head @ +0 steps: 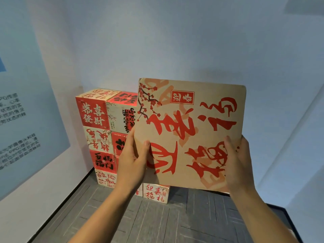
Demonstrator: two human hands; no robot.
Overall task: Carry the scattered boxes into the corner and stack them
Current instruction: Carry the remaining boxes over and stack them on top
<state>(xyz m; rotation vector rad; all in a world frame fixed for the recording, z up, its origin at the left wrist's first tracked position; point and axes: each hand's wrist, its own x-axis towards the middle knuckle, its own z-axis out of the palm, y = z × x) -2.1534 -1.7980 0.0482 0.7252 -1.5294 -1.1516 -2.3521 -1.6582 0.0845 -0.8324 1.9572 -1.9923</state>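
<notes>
I hold a large tan cardboard box (189, 134) with red brush characters and plum blossoms up in front of me. My left hand (135, 160) grips its left edge, thumb on the top face. On the right edge sits my right hand (236, 160), thumb also on top. Behind it, in the room's corner, stands a stack of boxes (98, 130), red and white with printed characters, several layers high. One small white box (156, 192) sits on the floor at the stack's right end. The held box hides the stack's right part.
Pale walls meet behind the stack. A poster with text (22, 120) covers the left wall. The floor is grey carpet tile (140, 220) with a dark skirting along the left wall. A white wall edge (298, 137) juts in at right.
</notes>
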